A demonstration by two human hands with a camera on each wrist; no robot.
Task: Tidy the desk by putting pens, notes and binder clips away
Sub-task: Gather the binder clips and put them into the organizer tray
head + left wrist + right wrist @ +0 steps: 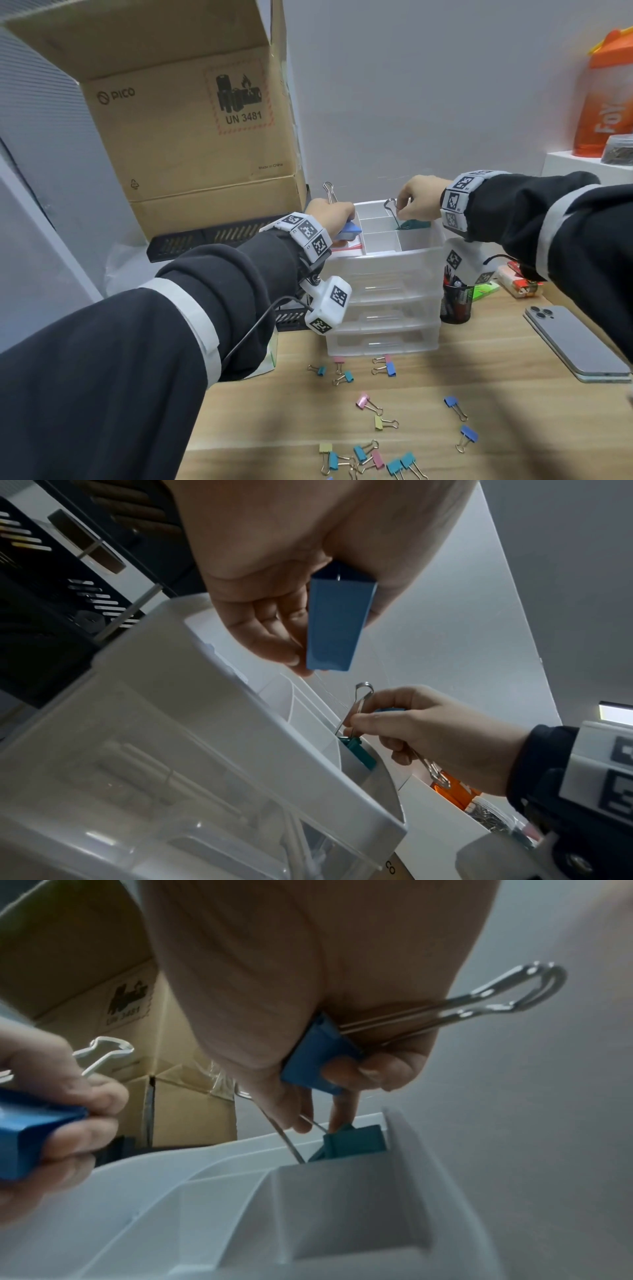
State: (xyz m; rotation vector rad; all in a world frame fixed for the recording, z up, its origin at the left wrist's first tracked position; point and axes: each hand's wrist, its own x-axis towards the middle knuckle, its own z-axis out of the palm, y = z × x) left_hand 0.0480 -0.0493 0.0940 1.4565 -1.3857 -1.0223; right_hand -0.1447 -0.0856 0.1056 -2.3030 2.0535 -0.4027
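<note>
My left hand [334, 214] grips a large blue binder clip [349, 232] over the left end of the white compartment tray [380, 240] that tops the clear drawer unit [383, 308]. In the left wrist view this blue clip [335, 623] hangs from the palm. My right hand [404, 205] pinches the wire handle of a teal binder clip [412, 224] that sits in a back right compartment. In the right wrist view a second blue clip [315, 1058] is tucked in that hand's palm above the teal clip [352, 1141]. Several small coloured binder clips [376, 421] lie on the wooden desk.
A tall open cardboard box [188, 120] stands behind the drawers on the left, with a black mesh tray [205, 236] at its foot. A black pen cup [457, 303], a green pack [486, 289] and a phone [575, 342] lie right. An orange bottle [606, 96] stands far right.
</note>
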